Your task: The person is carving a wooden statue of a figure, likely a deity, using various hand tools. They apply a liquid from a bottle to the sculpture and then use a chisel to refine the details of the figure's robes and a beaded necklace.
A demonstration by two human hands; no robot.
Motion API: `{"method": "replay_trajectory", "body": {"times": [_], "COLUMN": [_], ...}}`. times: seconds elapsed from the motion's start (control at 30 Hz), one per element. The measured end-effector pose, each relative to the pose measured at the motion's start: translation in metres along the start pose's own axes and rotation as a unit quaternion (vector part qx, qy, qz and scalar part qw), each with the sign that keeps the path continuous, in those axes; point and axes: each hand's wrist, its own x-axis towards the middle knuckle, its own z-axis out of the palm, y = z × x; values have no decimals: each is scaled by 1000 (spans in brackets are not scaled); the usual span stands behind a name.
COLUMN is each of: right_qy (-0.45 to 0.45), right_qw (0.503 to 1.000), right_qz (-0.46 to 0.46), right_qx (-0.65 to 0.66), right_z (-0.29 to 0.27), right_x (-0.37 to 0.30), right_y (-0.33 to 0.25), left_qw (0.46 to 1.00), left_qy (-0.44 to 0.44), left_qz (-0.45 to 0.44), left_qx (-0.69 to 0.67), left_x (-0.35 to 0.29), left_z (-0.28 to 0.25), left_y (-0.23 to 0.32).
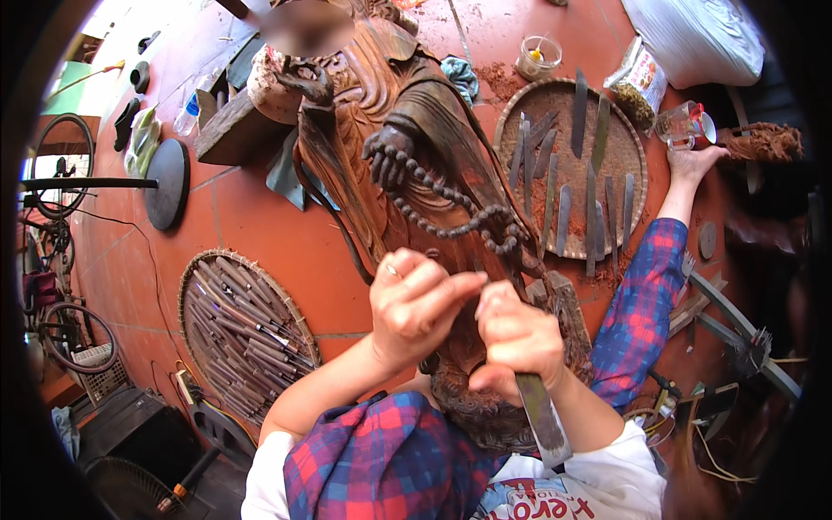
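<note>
A large carved wooden statue in draped robes lies between my legs, with a string of carved beads across its hand. Over its lower part, my right hand is closed around a flat metal blade, whose wide end sticks out from the heel of my palm toward me. My left hand is closed too, its index finger reaching to the right hand's fingertips. Whatever lies between those left fingers is hidden. The carved base of the statue shows below my hands.
A round woven tray at right holds several flat blades, with wood dust around. Another basket at left is full of handled carving tools. A glass mug, a plastic cup and a wooden block stand around the statue on red tiles.
</note>
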Motion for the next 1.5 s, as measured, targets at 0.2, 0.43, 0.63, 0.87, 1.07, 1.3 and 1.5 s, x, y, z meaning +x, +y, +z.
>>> {"method": "replay_trajectory", "body": {"times": [0.2,0.43,0.63,0.87,1.07,1.3,1.5], "right_qy": [-46,-63,54,139,-13,-72,-148], "right_qw": [998,995,980,989,920,902,875], "right_qz": [11,-7,-30,19,-26,-75,-107], "right_qx": [30,78,188,-37,-390,-418,-449], "right_z": [-10,-20,-39,-44,-44,-39,-43], "right_x": [-9,-6,-7,4,14,22,29], "right_y": [-15,-26,-28,-45,-31,-18,-21], "left_qw": [1000,998,725,547,478,396,391], "left_qy": [-13,-22,-87,-90,-115,-133,-138], "left_qz": [5,56,-510,-601,-599,-583,-594], "left_qx": [-17,16,-454,-576,-632,-697,-689], "left_x": [-9,-3,21,16,16,16,18], "left_z": [-4,-16,-52,-53,-49,-50,-53], "left_y": [12,6,27,22,21,22,24]}}
